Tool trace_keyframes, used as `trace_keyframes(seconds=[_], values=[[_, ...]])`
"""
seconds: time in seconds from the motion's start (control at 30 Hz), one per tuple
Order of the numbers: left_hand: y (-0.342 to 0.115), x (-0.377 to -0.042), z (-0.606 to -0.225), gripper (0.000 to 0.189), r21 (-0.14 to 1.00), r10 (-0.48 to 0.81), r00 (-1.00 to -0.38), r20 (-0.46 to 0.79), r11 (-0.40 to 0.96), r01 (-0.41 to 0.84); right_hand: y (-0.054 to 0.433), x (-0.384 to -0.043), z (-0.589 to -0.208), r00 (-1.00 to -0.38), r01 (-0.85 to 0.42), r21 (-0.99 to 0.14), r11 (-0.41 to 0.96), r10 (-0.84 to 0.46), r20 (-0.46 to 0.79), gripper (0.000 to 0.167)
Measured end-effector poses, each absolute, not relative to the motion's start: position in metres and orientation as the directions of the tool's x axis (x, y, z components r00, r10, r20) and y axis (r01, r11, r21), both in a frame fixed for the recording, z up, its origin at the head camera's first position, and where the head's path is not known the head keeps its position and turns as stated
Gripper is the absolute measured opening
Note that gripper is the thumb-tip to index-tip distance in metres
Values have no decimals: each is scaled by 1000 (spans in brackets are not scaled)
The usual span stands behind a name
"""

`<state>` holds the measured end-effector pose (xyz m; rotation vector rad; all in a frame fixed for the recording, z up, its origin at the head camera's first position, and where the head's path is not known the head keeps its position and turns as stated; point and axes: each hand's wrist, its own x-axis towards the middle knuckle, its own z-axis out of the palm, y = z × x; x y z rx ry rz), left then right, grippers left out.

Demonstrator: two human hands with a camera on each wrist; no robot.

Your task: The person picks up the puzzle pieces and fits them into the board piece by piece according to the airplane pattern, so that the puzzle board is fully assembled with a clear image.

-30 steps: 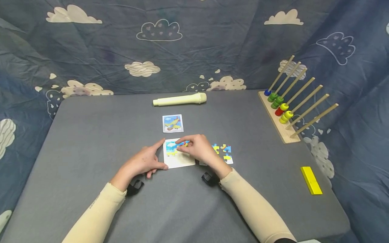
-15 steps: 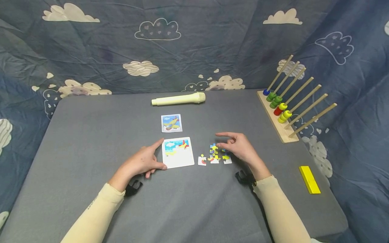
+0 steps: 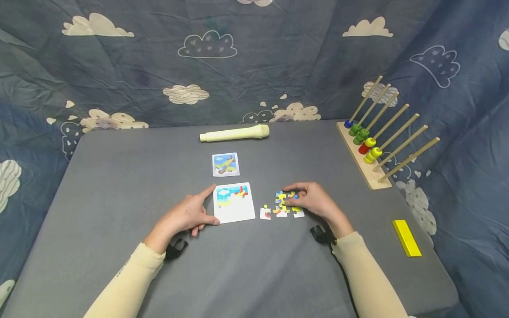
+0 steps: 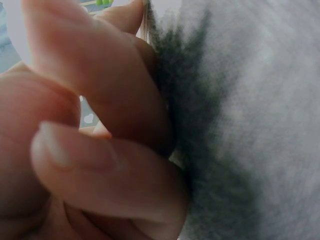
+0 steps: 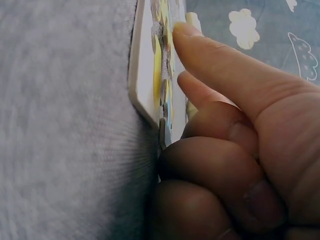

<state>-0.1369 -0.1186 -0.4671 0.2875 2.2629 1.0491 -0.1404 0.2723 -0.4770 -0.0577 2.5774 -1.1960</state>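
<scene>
A white puzzle board (image 3: 237,213) lies in front of the person, its upper part filled with sky and a red-and-yellow tail. The left hand (image 3: 187,215) rests at its left side, index fingertip at the top-left corner and thumb at the bottom-left, other fingers folded under. Right of the board lie several loose puzzle pieces (image 3: 282,213). Over their upper part is the right hand (image 3: 314,199), thumb and index fingertip apart, close to a yellow-and-blue piece; the hand partly hides the pieces behind it. The right wrist view shows the thumb (image 5: 220,57) extended near the pieces and other fingers curled.
A small airplane picture card (image 3: 226,164) lies behind the board. Farther back is a cream toy microphone (image 3: 234,133). A wooden peg counter (image 3: 367,170) with colored beads stands at the right, and a yellow block (image 3: 407,238) lies near the table's right edge.
The right hand has moved from over the board to the loose pieces on the right, then lowered onto them. The left hand has stayed at the board's left edge.
</scene>
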Motion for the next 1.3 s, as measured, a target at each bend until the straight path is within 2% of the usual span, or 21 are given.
trace_keyframes(seconds=[0.53,1.3], values=[[-113,-137,-465,114,731,433,-782,-449,681,-43,271,-138,-479,-962,59,-687,724,-142,-232,43],[-118,-137,-465,114,732,428,-784,-449,679,-48,264,-140,-478,-971,29,-651,759,-132,-198,35]])
